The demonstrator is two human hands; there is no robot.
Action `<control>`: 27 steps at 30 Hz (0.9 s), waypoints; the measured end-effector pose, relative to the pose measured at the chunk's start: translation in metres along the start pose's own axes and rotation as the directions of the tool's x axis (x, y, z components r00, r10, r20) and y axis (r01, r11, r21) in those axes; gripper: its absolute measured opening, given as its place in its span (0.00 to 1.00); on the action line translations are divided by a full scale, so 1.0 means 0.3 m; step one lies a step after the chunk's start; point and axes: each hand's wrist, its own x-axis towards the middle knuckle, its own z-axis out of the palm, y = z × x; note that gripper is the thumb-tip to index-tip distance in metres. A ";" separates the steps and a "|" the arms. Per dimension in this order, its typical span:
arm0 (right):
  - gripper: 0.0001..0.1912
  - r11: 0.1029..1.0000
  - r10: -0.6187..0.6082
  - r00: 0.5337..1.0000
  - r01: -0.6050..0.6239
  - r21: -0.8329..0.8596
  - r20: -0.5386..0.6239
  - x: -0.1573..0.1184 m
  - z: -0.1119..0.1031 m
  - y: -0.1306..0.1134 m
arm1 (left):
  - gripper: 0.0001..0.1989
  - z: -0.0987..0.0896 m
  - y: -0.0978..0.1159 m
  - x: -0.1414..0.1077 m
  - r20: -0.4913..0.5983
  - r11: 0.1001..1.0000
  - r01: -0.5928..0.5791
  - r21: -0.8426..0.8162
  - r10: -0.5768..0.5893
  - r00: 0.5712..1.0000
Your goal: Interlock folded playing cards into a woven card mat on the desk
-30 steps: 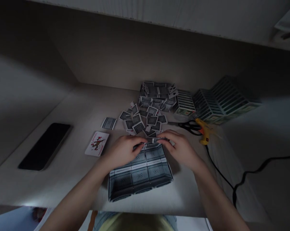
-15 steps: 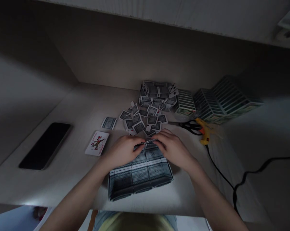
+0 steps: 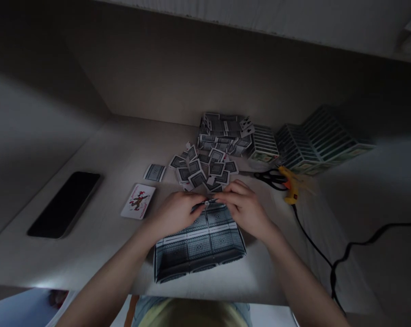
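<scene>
In front of me lies a box-like panel made of playing cards [image 3: 200, 243], with patterned blue-grey backs facing up and raised edges. At its far edge, my left hand [image 3: 180, 211] pinches a folded card edge between thumb and fingers. My right hand [image 3: 243, 206] meets it from the other side, its fingers closed on the same far edge. The fingertips are close together and partly hide what they press. Just beyond lies a loose pile of folded playing cards [image 3: 195, 168].
A joker card [image 3: 138, 201] and a small card stack [image 3: 154, 172] lie left, beyond them a black phone [image 3: 65, 204]. Behind the pile stand a card-built box [image 3: 224, 131] and stacked card boxes [image 3: 324, 141]. Right are black scissors [image 3: 272, 178] and a yellow glue gun [image 3: 290, 188] with cord.
My right hand's fingers have shifted slightly left along the far edge of the card panel. My left hand has hardly moved. The view tilts very slightly.
</scene>
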 end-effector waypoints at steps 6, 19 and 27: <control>0.15 0.993 0.052 0.995 -0.043 0.107 -0.087 -0.006 0.027 0.019 | 0.11 0.004 0.001 0.004 -0.009 1.000 0.003 -0.031 -0.004 1.000; 0.16 0.993 0.054 0.991 -0.041 0.108 -0.124 -0.031 0.055 0.057 | 0.12 0.004 0.004 0.006 -0.019 0.998 0.029 -0.048 -0.030 0.999; 0.17 0.996 -0.011 0.998 0.005 -0.088 -0.062 -0.035 0.037 0.031 | 0.12 0.001 0.010 0.006 -0.024 0.998 0.012 -0.054 -0.013 1.000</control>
